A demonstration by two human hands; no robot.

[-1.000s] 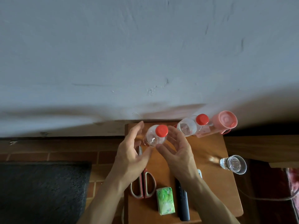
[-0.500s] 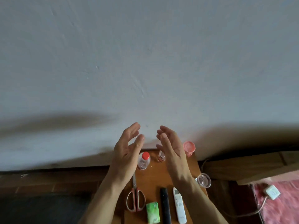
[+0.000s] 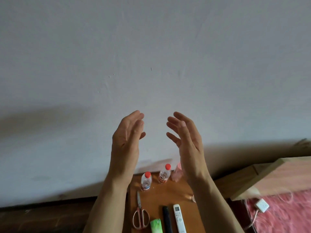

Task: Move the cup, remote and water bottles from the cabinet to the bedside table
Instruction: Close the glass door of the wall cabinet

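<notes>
Hovering empty with fingers spread wide, left hand (image 3: 127,140) and right hand (image 3: 186,140) — water bottles (image 3: 146,181) well below

Your hands (image 3: 127,140) (image 3: 186,142) are raised in clear air; below them, bottles (image 3: 146,180) (image 3: 165,174) crowd the table's (image 3: 168,194) far edge.

We see the room through a single wide-angle camera worn on the head, facing forward and tilted down toward a pale wall (image 3: 151,56) that fills most of the frame. Our left hand (image 3: 127,140) and right hand (image 3: 186,140) are raised close to the lens, while the wooden bedside table (image 3: 170,194) sits well below at the bottom edge. With one view only, nothing overlaps; straight lines bow toward the borders.
</notes>
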